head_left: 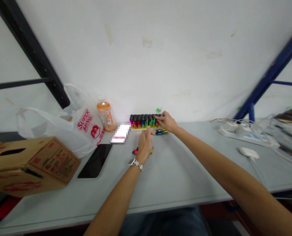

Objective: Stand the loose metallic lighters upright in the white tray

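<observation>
Several rows of small upright battery-like cylinders (143, 121), with black tops and bodies in red, blue, green and purple, stand close together against the wall. My right hand (167, 122) is at their right end, thumb and fingers pinched at one of them. A few similar cylinders (162, 131) lie on the table just below that hand. Nearer to me, my left hand (145, 142), with a silver watch at the wrist, is curled closed in front of the rows; its palm side is hidden. Loose coloured cylinders (135, 152) show beside and partly under it.
On the left are a carton (54, 160), a white plastic bag (83, 127), an orange drink bottle (106, 113), a dark phone (96, 161) and a blurred-out bright item (121, 133). A power strip (246, 134) and a white charger (249, 152) with cables lie right.
</observation>
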Action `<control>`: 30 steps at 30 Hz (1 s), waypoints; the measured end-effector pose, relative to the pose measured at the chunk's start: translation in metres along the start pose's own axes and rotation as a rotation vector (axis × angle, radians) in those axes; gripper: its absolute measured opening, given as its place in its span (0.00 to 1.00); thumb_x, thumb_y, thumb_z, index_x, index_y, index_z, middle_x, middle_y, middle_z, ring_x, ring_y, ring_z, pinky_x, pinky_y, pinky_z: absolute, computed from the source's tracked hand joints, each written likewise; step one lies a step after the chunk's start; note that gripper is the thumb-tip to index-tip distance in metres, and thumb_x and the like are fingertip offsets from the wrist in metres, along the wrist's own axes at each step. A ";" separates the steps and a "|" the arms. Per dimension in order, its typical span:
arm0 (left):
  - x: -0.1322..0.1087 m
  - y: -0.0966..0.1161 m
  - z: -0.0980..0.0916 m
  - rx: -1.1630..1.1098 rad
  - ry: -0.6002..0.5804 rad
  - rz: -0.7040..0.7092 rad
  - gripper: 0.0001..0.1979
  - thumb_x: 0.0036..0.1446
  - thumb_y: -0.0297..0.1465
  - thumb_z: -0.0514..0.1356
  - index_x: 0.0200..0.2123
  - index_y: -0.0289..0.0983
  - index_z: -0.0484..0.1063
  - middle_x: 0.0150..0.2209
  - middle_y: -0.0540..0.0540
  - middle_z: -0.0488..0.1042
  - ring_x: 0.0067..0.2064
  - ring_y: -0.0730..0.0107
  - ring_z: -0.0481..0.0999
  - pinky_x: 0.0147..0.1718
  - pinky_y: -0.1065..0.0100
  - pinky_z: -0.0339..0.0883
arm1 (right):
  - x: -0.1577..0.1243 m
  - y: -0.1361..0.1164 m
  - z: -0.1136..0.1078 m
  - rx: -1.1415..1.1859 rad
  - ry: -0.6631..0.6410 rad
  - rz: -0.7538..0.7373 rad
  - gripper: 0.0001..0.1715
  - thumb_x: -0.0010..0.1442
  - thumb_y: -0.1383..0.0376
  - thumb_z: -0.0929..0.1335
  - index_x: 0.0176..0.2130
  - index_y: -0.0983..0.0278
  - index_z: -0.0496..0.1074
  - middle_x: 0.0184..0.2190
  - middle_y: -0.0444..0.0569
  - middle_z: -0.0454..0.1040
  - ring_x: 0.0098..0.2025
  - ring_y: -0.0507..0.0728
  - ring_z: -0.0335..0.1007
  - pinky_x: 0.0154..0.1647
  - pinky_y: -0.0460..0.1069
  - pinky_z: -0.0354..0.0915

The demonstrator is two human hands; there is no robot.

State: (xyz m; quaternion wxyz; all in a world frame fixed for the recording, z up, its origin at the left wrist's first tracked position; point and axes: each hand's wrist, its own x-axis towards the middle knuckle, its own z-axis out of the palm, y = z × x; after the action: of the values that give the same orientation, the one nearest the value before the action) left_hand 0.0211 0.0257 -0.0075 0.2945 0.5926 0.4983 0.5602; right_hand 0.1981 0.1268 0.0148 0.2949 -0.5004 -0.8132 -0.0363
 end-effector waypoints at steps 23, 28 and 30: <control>0.013 -0.006 0.016 -0.199 0.048 -0.092 0.38 0.62 0.60 0.36 0.24 0.40 0.72 0.29 0.44 0.74 0.34 0.63 0.70 0.36 0.63 0.63 | -0.056 -0.029 -0.017 -0.224 -0.327 -0.049 0.16 0.54 0.62 0.69 0.43 0.65 0.75 0.45 0.59 0.73 0.50 0.66 0.65 0.50 0.56 0.59; 0.034 -0.009 0.026 -0.236 0.116 -0.049 0.35 0.63 0.57 0.36 0.24 0.40 0.70 0.30 0.44 0.75 0.34 0.64 0.71 0.37 0.63 0.63 | -0.064 -0.031 -0.008 -0.031 -0.251 0.055 0.13 0.61 0.64 0.65 0.46 0.64 0.70 0.46 0.57 0.75 0.49 0.62 0.69 0.49 0.54 0.60; 0.043 -0.008 0.030 -0.248 0.159 -0.031 0.34 0.64 0.55 0.37 0.24 0.40 0.69 0.29 0.44 0.74 0.34 0.64 0.71 0.38 0.63 0.64 | -0.070 -0.032 -0.001 0.162 -0.152 0.154 0.12 0.66 0.62 0.61 0.46 0.63 0.68 0.40 0.54 0.76 0.42 0.60 0.70 0.44 0.52 0.61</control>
State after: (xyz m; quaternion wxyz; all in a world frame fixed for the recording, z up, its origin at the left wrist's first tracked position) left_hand 0.0419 0.0746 -0.0046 0.3338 0.4977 0.4559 0.6580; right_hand 0.1948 0.0551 -0.0128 0.2737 -0.5372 -0.7927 0.0901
